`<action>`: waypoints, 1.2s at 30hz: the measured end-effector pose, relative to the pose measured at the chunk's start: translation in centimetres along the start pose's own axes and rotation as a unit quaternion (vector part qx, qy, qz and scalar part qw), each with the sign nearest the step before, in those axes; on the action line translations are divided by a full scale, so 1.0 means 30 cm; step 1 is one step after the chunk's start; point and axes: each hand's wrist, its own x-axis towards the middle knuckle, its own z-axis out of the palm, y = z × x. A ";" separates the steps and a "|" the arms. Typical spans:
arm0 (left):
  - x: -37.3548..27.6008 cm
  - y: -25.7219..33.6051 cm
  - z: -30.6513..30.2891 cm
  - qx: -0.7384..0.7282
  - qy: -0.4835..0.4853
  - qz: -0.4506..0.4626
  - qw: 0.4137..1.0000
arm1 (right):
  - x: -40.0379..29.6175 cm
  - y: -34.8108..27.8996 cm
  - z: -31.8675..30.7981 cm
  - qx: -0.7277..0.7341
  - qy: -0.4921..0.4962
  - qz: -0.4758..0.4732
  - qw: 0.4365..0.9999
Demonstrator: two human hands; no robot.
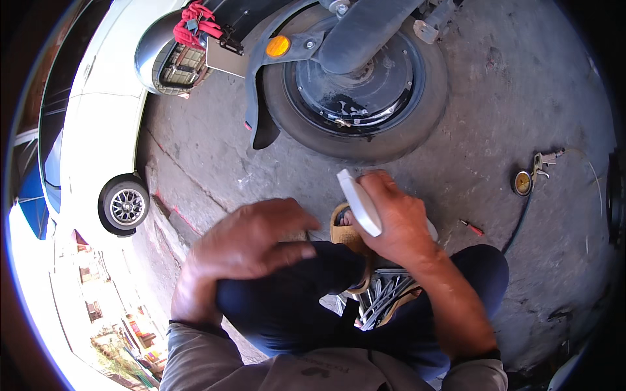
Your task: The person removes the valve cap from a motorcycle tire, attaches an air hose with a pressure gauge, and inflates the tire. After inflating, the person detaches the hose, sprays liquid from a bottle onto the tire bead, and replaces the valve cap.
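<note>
My right hand (398,220) grips a white plastic spray bottle (362,207), seen mostly from above, with its lower part largely hidden. Blurred by motion, my left hand (254,234) is over my knee; its fingers are apart and hold nothing. Beyond both hands is a scooter wheel with a black tyre (371,149) and a dark hub (357,83). Wet-looking spots show on the hub's lower part, near the valve (342,122). A swingarm (362,39) crosses the hub, and a mudguard (254,97) with an orange reflector (278,46) curves around the tyre's left.
To the right lie a tyre inflator gauge (522,183) with its hose (518,229) and a small red-handled tool (472,228). Several metal tools (386,298) are between my legs. A white car (105,107) stands at left. Red cloth (195,24) hangs above a licence plate (226,58).
</note>
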 end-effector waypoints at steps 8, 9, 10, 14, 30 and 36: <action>0.089 -0.589 0.179 -0.482 0.089 -0.298 0.819 | -0.024 0.046 -0.120 -0.055 0.039 0.005 0.998; 0.110 -0.607 0.198 -0.532 0.111 -0.274 0.793 | -0.036 0.050 -0.119 -0.062 0.040 0.009 0.997; 0.127 -0.623 0.216 -0.580 0.134 -0.251 0.764 | -0.043 0.062 -0.110 -0.064 0.038 0.002 0.997; 0.192 -0.659 0.264 -0.646 0.227 -0.191 0.703 | -0.053 0.073 -0.092 -0.033 0.039 0.010 0.999; 0.322 -0.661 0.239 -0.621 0.414 -0.168 0.644 | 0.049 0.173 -0.175 0.096 0.217 0.159 0.958; 0.333 -0.658 0.262 -0.628 0.438 -0.158 0.624 | 0.052 0.148 -0.158 0.141 0.113 0.217 0.959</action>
